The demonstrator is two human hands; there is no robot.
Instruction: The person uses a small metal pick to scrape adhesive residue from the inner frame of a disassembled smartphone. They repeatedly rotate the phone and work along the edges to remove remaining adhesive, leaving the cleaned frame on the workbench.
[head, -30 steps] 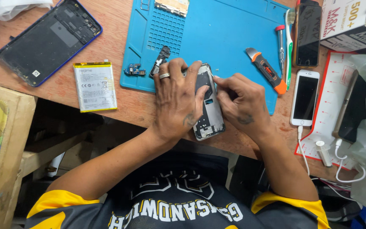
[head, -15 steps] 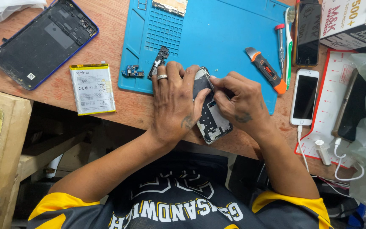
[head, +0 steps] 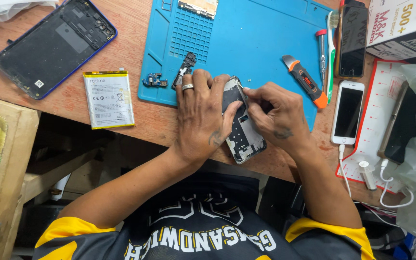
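i see my left hand (head: 201,118) laid over the opened phone frame (head: 243,129) at the near edge of the blue mat (head: 261,43), fingers curled round its left side and gripping it. my right hand (head: 278,113) pinches its fingers shut at the frame's upper right edge; what they pinch is hidden. a battery (head: 109,99) lies on the surface to the left.

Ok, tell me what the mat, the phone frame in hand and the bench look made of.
Mat: likely silicone, matte blue, with moulded grid pockets.
Phone frame, held by left hand and worked by right hand: looks like metal or plastic, dull silver-grey with cutouts and holes; I can't tell which.
Bench: reddish-brown board, worn and scuffed, probably wood.
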